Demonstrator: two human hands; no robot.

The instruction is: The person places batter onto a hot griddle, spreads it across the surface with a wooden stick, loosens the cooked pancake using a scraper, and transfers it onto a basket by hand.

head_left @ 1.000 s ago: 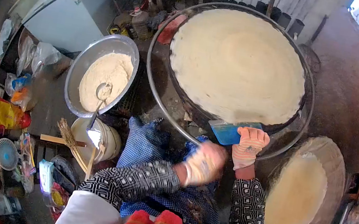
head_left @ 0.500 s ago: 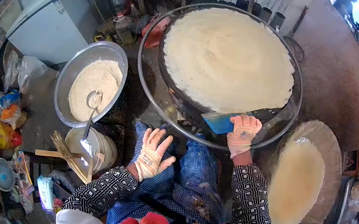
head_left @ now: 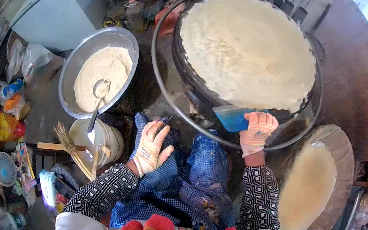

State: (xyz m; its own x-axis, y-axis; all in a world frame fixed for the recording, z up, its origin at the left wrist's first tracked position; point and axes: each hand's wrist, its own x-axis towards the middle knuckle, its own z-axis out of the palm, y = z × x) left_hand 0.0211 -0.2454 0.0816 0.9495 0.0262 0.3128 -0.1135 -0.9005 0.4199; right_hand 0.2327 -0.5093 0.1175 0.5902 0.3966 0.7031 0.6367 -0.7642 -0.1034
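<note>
My right hand [head_left: 258, 132], in a striped glove, is wrapped round a blue scraper [head_left: 232, 117] at the near edge of a large round griddle [head_left: 190, 78]. A wide, thin sheet of pale batter [head_left: 250, 48] covers most of that griddle. Gloved as well, my left hand [head_left: 151, 146] rests on my knee with its fingers spread and nothing in it. To its upper left stands a metal basin [head_left: 67, 75] of thick batter [head_left: 98, 72], with a ladle [head_left: 97, 100] leaning in it.
A metal ring [head_left: 156, 80] surrounds the griddle. On the right, a round tray [head_left: 335, 191] bears a browned flatbread [head_left: 311, 187]. Below the basin is a white bucket [head_left: 112, 144], with a straw brush [head_left: 67, 148] and wooden sticks across it. A brown board [head_left: 362, 82] lies at upper right.
The whole view has shifted a little, so the griddle sits higher and further right. My right hand keeps hold of the scraper near the griddle's edge; my left hand stays on my knee.
</note>
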